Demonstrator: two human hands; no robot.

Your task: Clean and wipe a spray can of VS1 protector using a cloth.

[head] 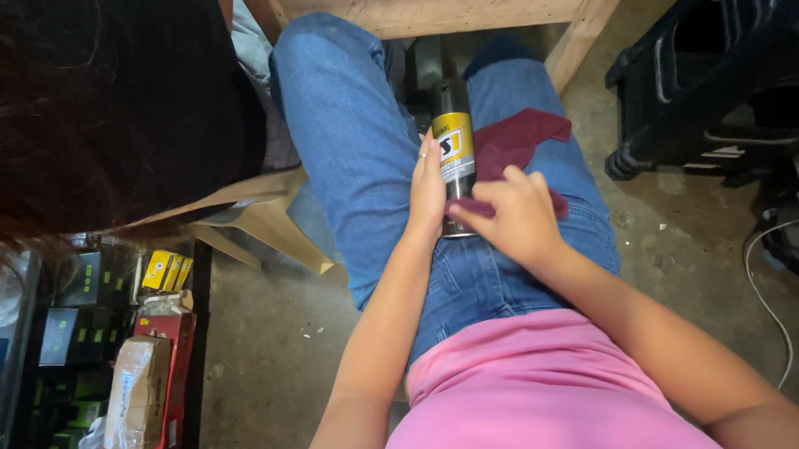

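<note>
- Head view, looking down at a seated person's lap; blue jeans, pink top; concrete floor (275, 336) below.
- Can (456, 145): one; dark spray can with a yellow label band; lies lengthwise in the gap between the thighs, cap end away from the body.
- Left hand (427, 185): flat against the can's left side, fingers straight and together; steadying, not wrapped round it.
- Right hand (514, 217): fingers curled down over a rag (518, 140), pressing it on the can's lower end; holding the rag.
- Rag: one; dark red; the rest draped over the right thigh.
- Step in hand, as judged: wiping the can, left hand bracing, right hand rubbing.
- Next move, as judged: calls for turning the can under the left hand so the rag meets an unwiped side; grip must stay firm, since the can is round and sits loose on the lap.
- Surroundings: one wooden table (429, 3) ahead of the knees; one black crate (735, 78) at right; one white cable (774, 299) on the floor; small boxes (165, 271), several, uncounted, at lower left.
</note>
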